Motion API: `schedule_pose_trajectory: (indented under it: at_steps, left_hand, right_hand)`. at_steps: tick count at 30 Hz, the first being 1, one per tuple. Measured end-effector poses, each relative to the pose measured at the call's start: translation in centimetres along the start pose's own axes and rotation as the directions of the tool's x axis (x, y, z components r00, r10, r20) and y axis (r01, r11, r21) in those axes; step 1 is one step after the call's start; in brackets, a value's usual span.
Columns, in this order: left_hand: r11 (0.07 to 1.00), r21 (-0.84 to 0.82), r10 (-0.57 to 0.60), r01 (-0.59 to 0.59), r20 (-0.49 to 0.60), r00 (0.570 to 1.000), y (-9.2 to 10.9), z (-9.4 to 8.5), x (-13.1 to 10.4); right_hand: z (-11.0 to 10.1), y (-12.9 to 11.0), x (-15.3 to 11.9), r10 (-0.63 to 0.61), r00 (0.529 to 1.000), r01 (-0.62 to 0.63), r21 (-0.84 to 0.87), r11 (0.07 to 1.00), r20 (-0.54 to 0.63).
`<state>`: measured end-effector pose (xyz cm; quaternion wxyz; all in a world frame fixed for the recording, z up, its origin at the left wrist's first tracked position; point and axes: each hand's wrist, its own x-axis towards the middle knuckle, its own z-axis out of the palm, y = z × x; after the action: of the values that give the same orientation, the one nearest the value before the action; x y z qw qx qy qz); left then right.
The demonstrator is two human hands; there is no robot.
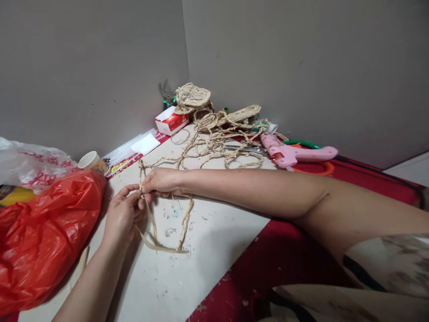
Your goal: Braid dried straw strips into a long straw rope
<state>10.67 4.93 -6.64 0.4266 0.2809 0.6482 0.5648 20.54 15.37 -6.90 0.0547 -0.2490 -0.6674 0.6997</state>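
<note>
My left hand [125, 210] pinches a braided straw cord [186, 219] over the white board, left of centre. Right beside it, my right hand [161, 181] has its fingers closed on the same cord, and the two hands nearly touch. A short stretch of cord stands up above the fingers. Loose flat straw strands [157, 247] hang below my hands and lie on the board. The braided part curves down on the right of them. More braided cord [214, 143] lies in a tangle behind my right forearm. The fingertips partly hide the gripped spot.
A red plastic bag [50, 237] and a paper cup [92, 162] are at left. Behind stand a red and white box [171, 121], pliers [166, 95] and coiled braid [192, 97]. A pink glue gun [295, 154] and orange-handled scissors [323, 168] lie at right. Grey walls close off the back.
</note>
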Motion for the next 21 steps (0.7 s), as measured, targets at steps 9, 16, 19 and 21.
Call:
schedule_pose_trajectory:
  at_steps: [9,16,19,21]
  left_hand:
    - [0.907,0.356,0.273,-0.224,-0.094,0.957,-1.5,-0.3,0.1]
    - [0.673,0.673,0.422,-0.306,-0.01,0.906,-1.6,-0.7,0.2]
    - [0.458,0.84,0.513,-0.291,0.018,0.858,-1.5,-0.4,0.0]
    - [0.312,0.914,0.553,-0.259,0.047,0.832,-1.5,-0.1,-0.1]
  right_hand:
    - [0.9,0.2,-0.3,-0.057,0.994,0.061,0.045,0.997,-0.088]
    - [1.2,0.8,0.3,0.003,0.991,0.019,0.164,0.986,-0.131]
    - [1.4,0.8,0.2,-0.004,0.991,0.033,0.218,0.975,-0.134]
    - [1.6,0.7,-0.1,-0.019,0.99,0.053,0.246,0.968,-0.138]
